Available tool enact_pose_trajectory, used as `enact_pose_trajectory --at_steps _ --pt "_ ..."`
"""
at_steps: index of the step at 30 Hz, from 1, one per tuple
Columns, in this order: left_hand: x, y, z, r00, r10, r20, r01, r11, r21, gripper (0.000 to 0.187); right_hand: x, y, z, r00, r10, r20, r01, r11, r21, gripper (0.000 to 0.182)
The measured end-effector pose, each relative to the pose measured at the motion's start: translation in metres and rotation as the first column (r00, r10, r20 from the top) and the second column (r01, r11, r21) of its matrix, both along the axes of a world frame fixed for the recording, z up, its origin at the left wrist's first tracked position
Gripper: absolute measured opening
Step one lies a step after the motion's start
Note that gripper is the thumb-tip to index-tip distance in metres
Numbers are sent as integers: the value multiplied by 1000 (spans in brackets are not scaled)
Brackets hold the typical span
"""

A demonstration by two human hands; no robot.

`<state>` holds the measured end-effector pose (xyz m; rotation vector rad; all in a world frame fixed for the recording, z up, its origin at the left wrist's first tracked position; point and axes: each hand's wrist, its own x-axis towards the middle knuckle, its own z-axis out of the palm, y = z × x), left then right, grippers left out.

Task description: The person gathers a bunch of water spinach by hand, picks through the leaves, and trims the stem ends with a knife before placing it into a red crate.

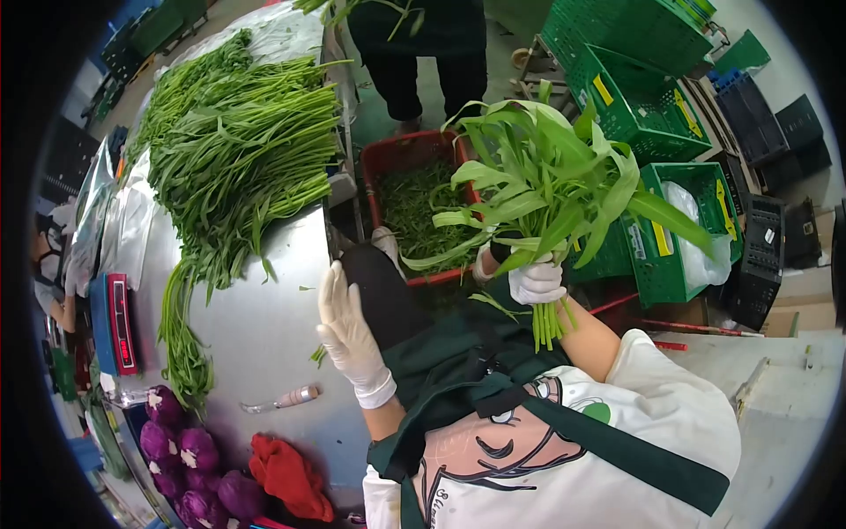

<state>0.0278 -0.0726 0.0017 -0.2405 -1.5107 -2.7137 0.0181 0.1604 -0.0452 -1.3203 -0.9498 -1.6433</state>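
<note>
My right hand (pixel 536 280), in a white glove, is closed around the stems of a bunch of leafy greens (pixel 555 176) that looks like water spinach. The leaves fan out above the fist and the cut stem ends stick out below it. My left hand (pixel 352 335), also gloved, is held up at the edge of the metal table (pixel 273 331) with its fingers stretched out and nothing in it. A large pile of the same long-stemmed greens (pixel 238 150) lies on the table beyond it. Nearer me on the tabletop rests a small knife (pixel 280 399) with a wrapped handle.
Below the table edge stands a red bin (pixel 374 189) of green trimmings. Green crates (pixel 648 264) are stacked at right. A red scale (pixel 119 324), purple cabbages (pixel 199 450) and a red cloth (pixel 289 476) occupy the table's left and near side. Another person (pixel 419 44) stands opposite.
</note>
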Motion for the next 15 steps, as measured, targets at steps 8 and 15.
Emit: enact_pose_trajectory --at_steps 8,15 --pt "26 -19 -19 944 309 -113 -312 734 -603 38 1 4 19 990 -119 79 102 977 187 14" --pt "29 -5 -20 944 304 -125 -310 698 -646 24 8 8 25 975 -137 173 74 940 333 20"
